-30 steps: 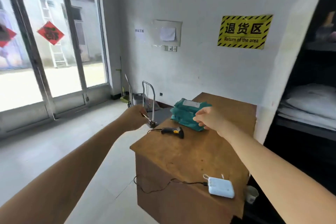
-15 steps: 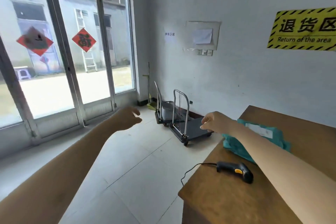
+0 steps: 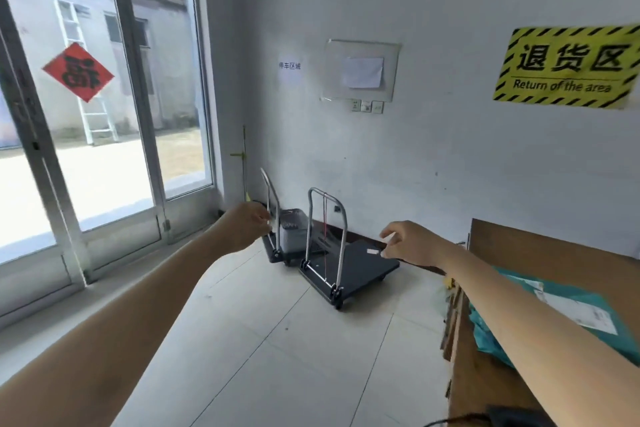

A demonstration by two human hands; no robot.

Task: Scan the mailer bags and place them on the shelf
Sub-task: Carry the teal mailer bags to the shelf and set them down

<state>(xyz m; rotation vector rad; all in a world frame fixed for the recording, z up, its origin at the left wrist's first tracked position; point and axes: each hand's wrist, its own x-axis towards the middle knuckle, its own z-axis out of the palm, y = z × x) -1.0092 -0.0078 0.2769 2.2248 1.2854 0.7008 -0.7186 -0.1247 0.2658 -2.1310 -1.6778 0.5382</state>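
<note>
A teal mailer bag with a white label lies on the brown wooden table at the right edge, partly hidden behind my right forearm. A black handheld scanner peeks in at the bottom right on the table. My right hand is stretched out over the floor to the left of the table, fingers loosely apart and holding nothing. My left hand reaches forward near the trolley handles, fingers curled, nothing visible in it. No shelf is in view.
Two black platform trolleys with metal handles stand by the wall, the far one carrying a grey basket. Glass doors fill the left side. A yellow "Return of the area" sign hangs on the wall. The floor is pale tile.
My view has swung left and forward, away from the table. The bag and scanner have slid to the right edge. Both hands stay stretched out, now in front of the trolleys.
</note>
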